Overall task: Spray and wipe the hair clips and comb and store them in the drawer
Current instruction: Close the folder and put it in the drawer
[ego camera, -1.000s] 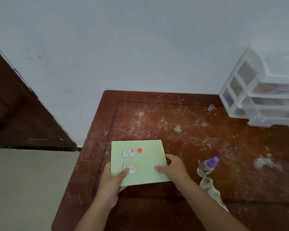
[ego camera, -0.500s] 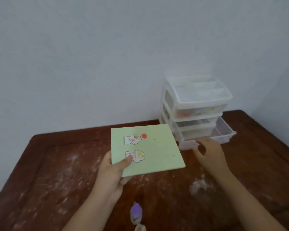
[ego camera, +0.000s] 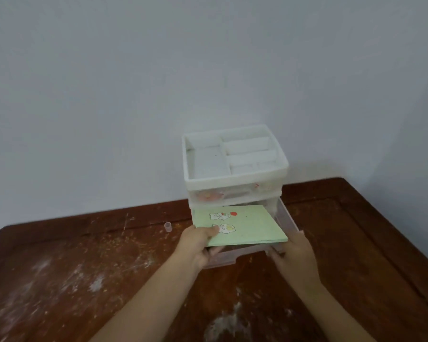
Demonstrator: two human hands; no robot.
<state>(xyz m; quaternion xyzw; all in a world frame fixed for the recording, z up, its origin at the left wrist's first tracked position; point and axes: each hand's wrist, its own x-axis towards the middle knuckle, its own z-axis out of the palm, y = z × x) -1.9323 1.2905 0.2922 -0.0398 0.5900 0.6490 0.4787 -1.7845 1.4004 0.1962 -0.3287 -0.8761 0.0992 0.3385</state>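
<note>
A white plastic drawer unit stands against the wall on the wooden table. Its bottom drawer is pulled out. My left hand holds a pale green card with small rabbit stickers flat over the pulled-out drawer, thumb on top. My right hand grips the drawer's front right corner. Coloured items show faintly through the front of the upper drawer. No comb, clip, spray bottle or cloth shows in the view.
A small clear cap stands on the table left of the drawer unit. The wooden top is scratched and dusted with white powder, with a raised rim. The top tray of the unit has several empty compartments.
My view has turned right to face the drawer unit. My left hand carried the green card over the pulled-out bottom drawer. My right hand let go of the card and took the drawer's front corner.
</note>
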